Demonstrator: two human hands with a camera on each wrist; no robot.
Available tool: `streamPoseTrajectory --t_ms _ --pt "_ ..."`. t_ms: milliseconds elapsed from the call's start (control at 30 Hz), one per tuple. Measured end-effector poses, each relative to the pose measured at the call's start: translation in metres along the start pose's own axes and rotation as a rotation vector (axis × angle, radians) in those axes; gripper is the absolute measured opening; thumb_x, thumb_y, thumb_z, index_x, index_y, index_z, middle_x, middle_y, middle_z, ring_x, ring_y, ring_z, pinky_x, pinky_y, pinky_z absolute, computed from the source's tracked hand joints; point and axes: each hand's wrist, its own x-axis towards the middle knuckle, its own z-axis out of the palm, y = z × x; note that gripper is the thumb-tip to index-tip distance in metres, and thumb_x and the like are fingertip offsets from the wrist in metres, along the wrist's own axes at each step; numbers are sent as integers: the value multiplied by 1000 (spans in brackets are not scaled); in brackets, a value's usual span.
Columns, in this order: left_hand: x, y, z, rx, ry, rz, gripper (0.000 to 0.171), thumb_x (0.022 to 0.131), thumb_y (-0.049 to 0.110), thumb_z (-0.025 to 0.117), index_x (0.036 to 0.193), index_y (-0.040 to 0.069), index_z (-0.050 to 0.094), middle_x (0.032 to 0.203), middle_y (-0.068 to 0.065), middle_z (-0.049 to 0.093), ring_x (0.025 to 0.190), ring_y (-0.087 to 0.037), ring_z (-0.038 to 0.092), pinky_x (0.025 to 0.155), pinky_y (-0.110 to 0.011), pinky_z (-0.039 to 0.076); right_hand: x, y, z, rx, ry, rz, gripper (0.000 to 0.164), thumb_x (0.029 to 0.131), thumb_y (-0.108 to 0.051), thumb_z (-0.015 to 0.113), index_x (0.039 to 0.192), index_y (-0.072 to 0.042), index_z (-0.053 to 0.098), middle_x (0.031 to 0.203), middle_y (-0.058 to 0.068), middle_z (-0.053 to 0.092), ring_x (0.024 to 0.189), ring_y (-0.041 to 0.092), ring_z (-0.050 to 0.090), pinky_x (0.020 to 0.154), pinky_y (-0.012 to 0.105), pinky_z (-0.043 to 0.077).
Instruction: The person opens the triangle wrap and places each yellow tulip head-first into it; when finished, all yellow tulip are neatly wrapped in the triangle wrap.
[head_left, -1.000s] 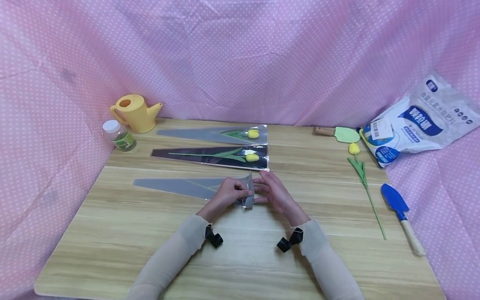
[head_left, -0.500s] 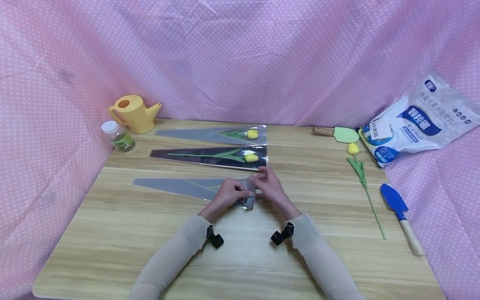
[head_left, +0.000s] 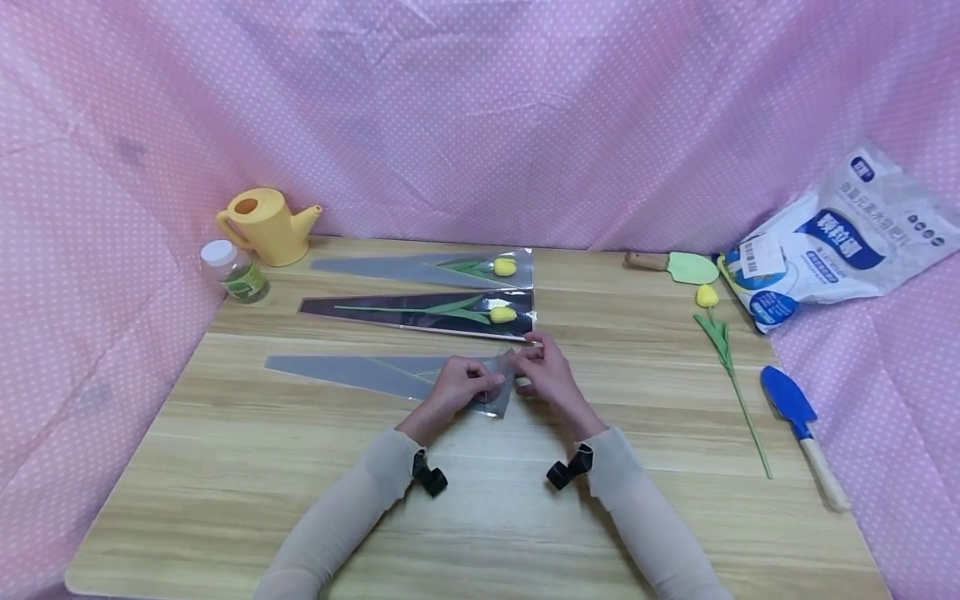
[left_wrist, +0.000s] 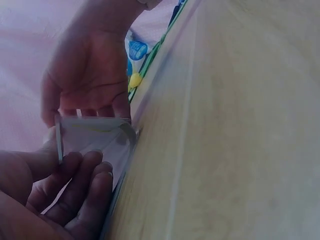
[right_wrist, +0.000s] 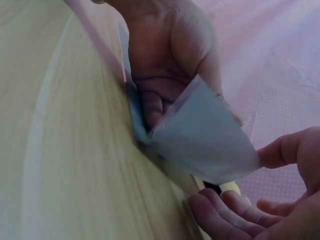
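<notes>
A grey see-through flower sleeve (head_left: 345,368) lies on the wooden table, its narrow end to the left. At its wide end my left hand (head_left: 456,387) pinches the film between thumb and fingers. My right hand (head_left: 551,379) pinches the film's raised edge at the far right corner. In the right wrist view the raised film (right_wrist: 205,132) stands up from the table and curves between both hands. Behind it lie a dark sleeve (head_left: 375,311) with a yellow tulip (head_left: 502,315) on it and another grey sleeve (head_left: 375,267) with a yellow tulip (head_left: 504,267).
A loose yellow tulip (head_left: 722,342) and a blue trowel (head_left: 789,396) lie to the right. Farther back are a green trowel (head_left: 692,267) and a white printed bag (head_left: 832,242). A yellow watering can (head_left: 270,227) and a lidded jar (head_left: 238,273) stand back left.
My right hand has closed from spread fingers onto the sleeve's end, then shifted slightly right. The film's far corner has lifted with it. My left hand has stayed in place.
</notes>
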Motion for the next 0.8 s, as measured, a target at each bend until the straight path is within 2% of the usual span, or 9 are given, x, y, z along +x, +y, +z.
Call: streamPoseTrajectory --t_ms 100,233,433,633,800 --pt "1 1 2 -48 4 -20 23 86 12 71 78 -10 69 62 4 63 58 -9 55 56 -23 49 -1 3 -5 -2 7 -5 53 92 -11 57 140 -12 36 125 20 56 95 23 67 72 37 60" --pt "2 1 3 -92 0 -67 23 88 13 69 85 -10 70 66 2 68 60 -9 61 56 -23 52 -4 7 -11 -8 -2 5 51 91 -10 58 138 -10 38 124 21 57 90 19 67 71 36 60" --pt "0 2 2 -123 -41 -68 28 93 15 62 86 -11 68 68 2 68 64 -8 65 59 -23 54 -6 12 -18 -43 -25 4 51 90 -10 60 137 -11 40 122 21 58 88 19 67 71 35 61" --pt "0 3 -2 -133 -87 -101 27 96 14 56 89 -10 69 70 2 68 68 -8 66 62 -23 56 -6 15 -23 -43 -35 -8 47 90 -9 61 133 -8 43 105 15 64 79 16 67 67 34 60" --pt "2 3 -2 -130 -75 -123 24 93 8 56 95 -13 69 70 -1 68 64 -9 65 59 -23 56 -5 18 -27 -75 -35 -6 45 89 -10 63 131 -9 45 96 10 64 76 16 67 66 34 60"
